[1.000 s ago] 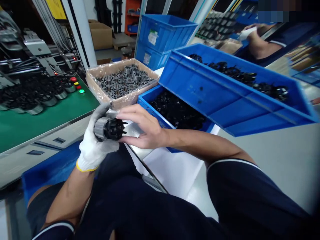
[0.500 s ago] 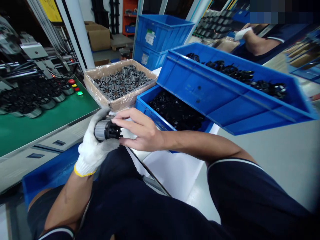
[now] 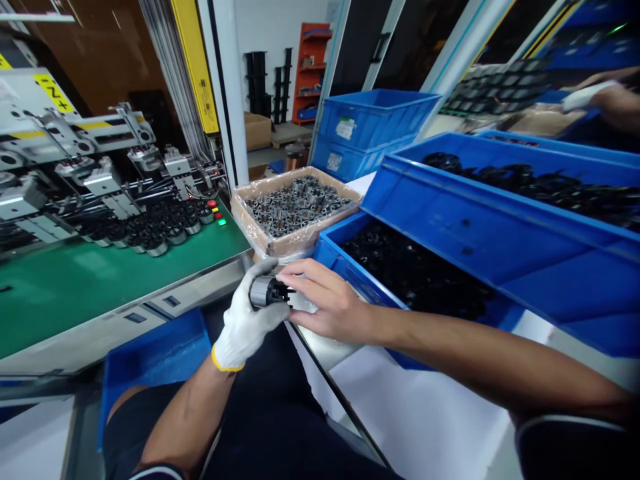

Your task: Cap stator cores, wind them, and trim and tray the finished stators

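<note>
Left hand point(image 3: 251, 317) grips core point(image 3: 261, 293); carton point(image 3: 287, 248) holds cores point(image 3: 300, 205); bin point(image 3: 363, 272) holds black parts point(image 3: 415, 270).

A stator point(image 3: 264, 292) sits between the left hand point(image 3: 245, 327) and right hand point(image 3: 333, 307), before a carton point(image 3: 273, 245) of stator cores point(image 3: 305, 203). Left, more stators point(image 3: 153, 233) stand on the worktop point(image 3: 75, 293); right, an upper crate point(image 3: 480, 227) overhangs a lower crate point(image 3: 334, 257).
</note>
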The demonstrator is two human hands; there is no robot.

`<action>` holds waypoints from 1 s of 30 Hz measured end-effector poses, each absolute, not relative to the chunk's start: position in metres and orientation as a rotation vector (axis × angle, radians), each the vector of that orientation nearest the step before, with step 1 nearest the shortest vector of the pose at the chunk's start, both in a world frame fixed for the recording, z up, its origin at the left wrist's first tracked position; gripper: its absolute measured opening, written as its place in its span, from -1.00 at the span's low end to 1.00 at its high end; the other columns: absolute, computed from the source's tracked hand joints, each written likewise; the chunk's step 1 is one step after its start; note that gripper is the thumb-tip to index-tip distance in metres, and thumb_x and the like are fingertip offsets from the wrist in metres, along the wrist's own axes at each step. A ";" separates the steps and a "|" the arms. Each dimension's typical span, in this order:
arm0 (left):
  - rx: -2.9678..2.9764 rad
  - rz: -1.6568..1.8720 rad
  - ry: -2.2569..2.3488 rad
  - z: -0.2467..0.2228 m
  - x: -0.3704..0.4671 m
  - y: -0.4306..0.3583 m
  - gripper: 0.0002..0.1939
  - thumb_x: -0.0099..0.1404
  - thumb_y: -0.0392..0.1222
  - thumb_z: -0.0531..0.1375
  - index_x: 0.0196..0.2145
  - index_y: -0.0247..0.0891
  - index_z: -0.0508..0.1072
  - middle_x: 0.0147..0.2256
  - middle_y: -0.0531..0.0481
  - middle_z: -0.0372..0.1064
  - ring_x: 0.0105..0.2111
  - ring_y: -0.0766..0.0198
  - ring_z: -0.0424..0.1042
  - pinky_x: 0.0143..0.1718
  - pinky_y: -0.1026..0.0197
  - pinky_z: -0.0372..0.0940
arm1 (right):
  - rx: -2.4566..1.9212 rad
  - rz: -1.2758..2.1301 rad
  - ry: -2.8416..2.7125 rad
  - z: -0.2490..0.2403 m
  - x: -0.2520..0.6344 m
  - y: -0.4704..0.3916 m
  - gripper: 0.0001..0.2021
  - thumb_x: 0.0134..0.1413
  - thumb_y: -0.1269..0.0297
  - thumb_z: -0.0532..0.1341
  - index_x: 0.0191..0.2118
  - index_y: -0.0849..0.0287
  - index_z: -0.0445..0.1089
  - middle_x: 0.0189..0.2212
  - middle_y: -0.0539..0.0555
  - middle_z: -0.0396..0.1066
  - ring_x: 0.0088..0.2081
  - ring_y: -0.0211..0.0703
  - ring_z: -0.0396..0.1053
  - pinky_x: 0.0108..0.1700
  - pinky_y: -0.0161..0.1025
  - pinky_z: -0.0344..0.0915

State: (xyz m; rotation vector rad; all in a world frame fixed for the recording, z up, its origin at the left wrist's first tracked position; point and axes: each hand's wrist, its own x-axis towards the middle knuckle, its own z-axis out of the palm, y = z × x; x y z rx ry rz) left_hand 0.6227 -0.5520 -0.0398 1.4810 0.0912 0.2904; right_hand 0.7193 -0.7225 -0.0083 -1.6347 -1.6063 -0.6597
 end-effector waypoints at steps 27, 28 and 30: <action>1.601 0.514 -0.150 -0.040 0.627 -0.543 -0.26 0.16 -0.06 0.43 0.27 -0.14 0.38 0.16 -0.15 0.45 0.14 -0.01 0.47 0.24 -0.05 0.38 | -1.617 -0.894 -1.495 -0.010 0.728 -0.719 -0.86 0.40 0.34 0.24 -0.11 0.29 0.51 -0.24 0.12 0.51 -0.19 -0.30 0.50 -0.10 -0.36 0.51; 1.579 0.528 -0.198 -0.044 0.627 -0.544 -0.26 0.17 -0.08 0.43 0.28 -0.12 0.36 0.18 -0.15 0.43 0.15 0.00 0.46 0.24 -0.04 0.38 | -1.603 -0.910 -1.506 -0.009 0.727 -0.719 -0.87 0.41 0.35 0.23 -0.13 0.28 0.51 -0.27 0.09 0.51 -0.22 -0.33 0.49 -0.12 -0.38 0.50; 1.573 0.527 -0.249 -0.049 0.626 -0.545 -0.24 0.18 -0.10 0.42 0.31 -0.09 0.33 0.21 -0.15 0.40 0.17 0.00 0.45 0.23 -0.04 0.39 | -1.589 -0.963 -1.525 -0.011 0.727 -0.719 -0.87 0.43 0.38 0.21 -0.15 0.27 0.51 -0.30 0.07 0.50 -0.25 -0.35 0.48 -0.15 -0.40 0.48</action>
